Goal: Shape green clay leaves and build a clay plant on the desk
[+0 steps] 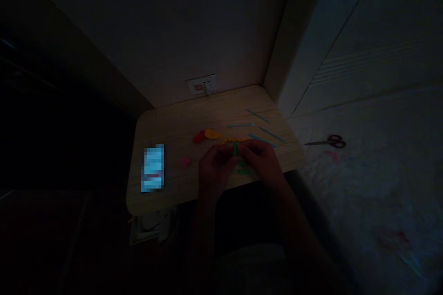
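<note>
In dim light, my left hand (218, 163) and my right hand (261, 159) meet over the table's front part. Their fingers are closed in a pinch around a small green piece (236, 148) that looks like modelling clay. More green pieces (244, 172) lie on the tabletop just beneath my hands. Behind my fingers runs a bumpy yellow-orange strip (235, 140), partly covered by my right hand. An orange lump (212, 134) and a red lump (199, 137) lie touching beyond my left hand, and a pink lump (185, 162) sits to its left.
Several thin blue sticks (272, 134) lie on the right of the small wooden table (173, 129). A lit phone (152, 168) rests at the left. Scissors (325, 142) lie on the pale surface beyond the right edge. A wall socket (202, 85) with a plug is behind.
</note>
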A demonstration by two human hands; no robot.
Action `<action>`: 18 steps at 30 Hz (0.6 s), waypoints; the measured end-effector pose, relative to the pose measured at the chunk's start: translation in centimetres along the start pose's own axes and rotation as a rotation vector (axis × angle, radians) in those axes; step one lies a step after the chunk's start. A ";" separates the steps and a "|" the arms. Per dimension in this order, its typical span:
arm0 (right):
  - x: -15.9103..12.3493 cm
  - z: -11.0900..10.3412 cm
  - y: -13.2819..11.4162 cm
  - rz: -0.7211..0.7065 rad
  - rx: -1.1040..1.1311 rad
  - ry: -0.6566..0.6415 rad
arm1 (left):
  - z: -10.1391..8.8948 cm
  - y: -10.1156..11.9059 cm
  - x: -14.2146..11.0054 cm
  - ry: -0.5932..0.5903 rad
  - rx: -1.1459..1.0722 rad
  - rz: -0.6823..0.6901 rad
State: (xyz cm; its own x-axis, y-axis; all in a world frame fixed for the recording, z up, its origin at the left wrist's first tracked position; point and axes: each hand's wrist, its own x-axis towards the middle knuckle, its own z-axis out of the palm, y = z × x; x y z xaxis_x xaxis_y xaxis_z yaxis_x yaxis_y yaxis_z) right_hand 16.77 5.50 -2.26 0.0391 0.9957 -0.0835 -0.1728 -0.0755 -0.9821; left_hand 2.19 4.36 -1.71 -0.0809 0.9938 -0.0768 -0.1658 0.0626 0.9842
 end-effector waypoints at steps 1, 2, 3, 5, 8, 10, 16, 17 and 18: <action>0.0 -0.1 0.0 0.000 0.001 0.009 | 0.0 0.1 0.0 0.000 -0.005 -0.003; 0.0 -0.2 0.0 0.002 -0.001 0.016 | 0.1 0.1 0.0 0.003 -0.009 -0.005; 0.0 -0.4 0.0 0.003 -0.005 0.022 | 0.1 0.2 0.0 0.007 -0.011 -0.006; -0.1 -0.5 0.0 0.011 -0.015 0.028 | 0.1 0.2 0.0 0.029 -0.014 -0.007; -0.1 -0.6 0.0 0.033 -0.004 0.031 | 0.1 0.3 0.1 0.068 -0.019 -0.013; -0.1 -0.6 -0.1 0.036 0.011 0.026 | 0.1 0.4 0.1 0.081 -0.011 -0.023; -0.1 -0.5 -0.3 0.005 -0.007 0.003 | 0.0 1.1 0.0 0.066 0.024 -0.040; -0.1 -0.6 -0.3 -0.005 -0.013 0.007 | 0.0 1.1 0.0 0.055 0.023 -0.044; 0.0 -0.9 -0.2 -0.019 -0.026 0.015 | 0.0 1.2 0.0 0.045 0.020 -0.047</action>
State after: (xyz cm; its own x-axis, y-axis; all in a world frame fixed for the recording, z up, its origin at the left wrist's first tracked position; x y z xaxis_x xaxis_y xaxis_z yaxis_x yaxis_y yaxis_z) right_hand 17.68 5.49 -2.19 0.0565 0.9962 -0.0668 -0.1466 -0.0579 -0.9875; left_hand 1.97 4.41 -0.58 -0.1177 0.9845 -0.1297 -0.1508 0.1114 0.9823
